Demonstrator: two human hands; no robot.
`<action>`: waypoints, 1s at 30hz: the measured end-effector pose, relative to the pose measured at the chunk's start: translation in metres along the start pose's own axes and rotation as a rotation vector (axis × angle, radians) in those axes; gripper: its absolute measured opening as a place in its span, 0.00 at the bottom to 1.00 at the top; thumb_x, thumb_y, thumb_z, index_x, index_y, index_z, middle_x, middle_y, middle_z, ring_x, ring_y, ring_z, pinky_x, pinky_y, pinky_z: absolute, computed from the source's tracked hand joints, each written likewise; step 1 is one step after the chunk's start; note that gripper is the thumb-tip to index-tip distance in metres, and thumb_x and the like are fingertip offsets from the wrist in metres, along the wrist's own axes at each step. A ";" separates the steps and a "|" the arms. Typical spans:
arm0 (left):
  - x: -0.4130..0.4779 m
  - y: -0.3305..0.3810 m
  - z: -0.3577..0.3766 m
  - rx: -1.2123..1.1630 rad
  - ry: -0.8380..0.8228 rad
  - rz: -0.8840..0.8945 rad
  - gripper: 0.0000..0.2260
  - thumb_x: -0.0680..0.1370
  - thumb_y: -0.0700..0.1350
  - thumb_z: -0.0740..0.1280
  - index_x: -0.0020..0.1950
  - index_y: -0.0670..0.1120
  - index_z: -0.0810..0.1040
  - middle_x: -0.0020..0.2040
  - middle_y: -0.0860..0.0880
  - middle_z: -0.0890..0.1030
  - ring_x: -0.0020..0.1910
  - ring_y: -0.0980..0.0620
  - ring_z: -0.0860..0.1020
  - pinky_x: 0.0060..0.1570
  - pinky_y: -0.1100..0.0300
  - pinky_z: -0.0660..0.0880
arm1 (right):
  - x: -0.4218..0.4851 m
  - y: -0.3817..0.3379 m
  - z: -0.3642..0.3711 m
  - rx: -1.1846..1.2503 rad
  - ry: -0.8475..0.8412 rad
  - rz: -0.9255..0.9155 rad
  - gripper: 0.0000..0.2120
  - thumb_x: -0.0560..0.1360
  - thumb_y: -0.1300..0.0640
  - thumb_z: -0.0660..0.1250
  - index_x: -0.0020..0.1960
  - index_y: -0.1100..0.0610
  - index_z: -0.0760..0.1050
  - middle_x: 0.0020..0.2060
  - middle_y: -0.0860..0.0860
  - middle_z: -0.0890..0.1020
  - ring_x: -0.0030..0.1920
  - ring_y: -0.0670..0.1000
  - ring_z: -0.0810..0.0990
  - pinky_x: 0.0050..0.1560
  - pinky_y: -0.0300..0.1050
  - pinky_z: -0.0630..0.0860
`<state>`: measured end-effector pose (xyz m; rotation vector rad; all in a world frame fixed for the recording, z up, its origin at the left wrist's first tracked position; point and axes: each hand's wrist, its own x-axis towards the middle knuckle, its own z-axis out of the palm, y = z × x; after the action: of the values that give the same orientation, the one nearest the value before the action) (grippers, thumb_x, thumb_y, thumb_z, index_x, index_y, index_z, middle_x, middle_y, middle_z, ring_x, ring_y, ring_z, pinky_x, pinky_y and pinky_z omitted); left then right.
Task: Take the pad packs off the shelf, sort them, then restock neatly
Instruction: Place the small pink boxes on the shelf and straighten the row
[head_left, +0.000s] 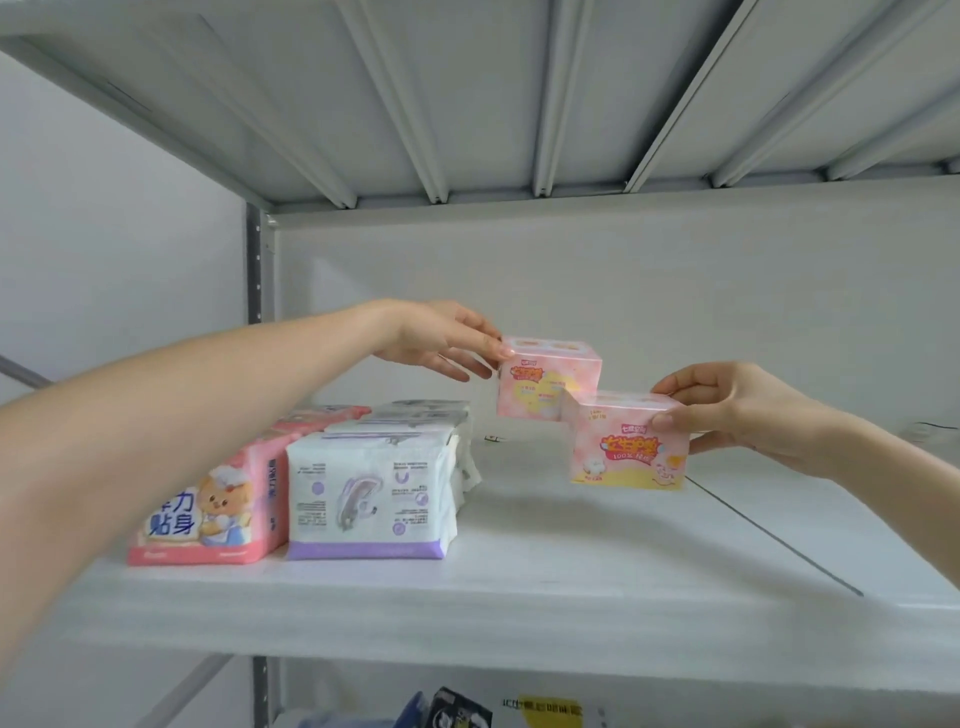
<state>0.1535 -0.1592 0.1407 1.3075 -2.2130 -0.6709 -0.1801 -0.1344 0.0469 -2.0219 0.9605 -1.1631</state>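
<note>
Two small pink-and-yellow pad packs hang in the air above the white shelf (571, 561). My left hand (441, 340) pinches the farther pack (545, 382) at its upper left corner. My right hand (737, 410) grips the nearer pack (623, 441) by its right end, thumb in front and fingers on top. The two packs overlap in view, the nearer one lower and to the right. On the shelf's left stand a pink pack with a cartoon bear (218, 509) and a white-and-purple pack (369, 499), with more packs in rows behind them.
The shelf above (519, 93) forms a low ribbed ceiling. A metal upright (257, 270) stands at the back left. Dark and yellow packages (498, 709) show on the level below. A seam (769, 535) crosses the shelf's bare right part.
</note>
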 end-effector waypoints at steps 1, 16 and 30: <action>0.007 -0.005 -0.002 0.017 -0.001 -0.008 0.27 0.65 0.56 0.76 0.60 0.47 0.77 0.57 0.51 0.84 0.59 0.53 0.80 0.59 0.56 0.76 | 0.008 0.004 0.000 0.005 -0.006 0.012 0.36 0.52 0.52 0.85 0.55 0.62 0.77 0.48 0.56 0.86 0.49 0.55 0.86 0.43 0.44 0.83; 0.094 -0.069 -0.016 0.219 -0.169 -0.125 0.15 0.72 0.56 0.71 0.56 0.54 0.80 0.54 0.63 0.82 0.54 0.71 0.76 0.64 0.58 0.67 | 0.079 0.048 0.012 0.010 -0.091 0.189 0.36 0.55 0.53 0.80 0.59 0.63 0.74 0.49 0.56 0.86 0.50 0.54 0.85 0.48 0.46 0.83; 0.124 -0.103 -0.004 0.315 -0.224 -0.223 0.15 0.75 0.52 0.71 0.61 0.51 0.79 0.55 0.55 0.81 0.53 0.58 0.79 0.53 0.63 0.73 | 0.101 0.070 0.028 -0.022 -0.118 0.285 0.37 0.53 0.53 0.82 0.59 0.61 0.74 0.49 0.55 0.86 0.49 0.53 0.86 0.43 0.42 0.82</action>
<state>0.1704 -0.3141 0.0990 1.7304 -2.4492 -0.5885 -0.1396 -0.2517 0.0253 -1.8722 1.1599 -0.8742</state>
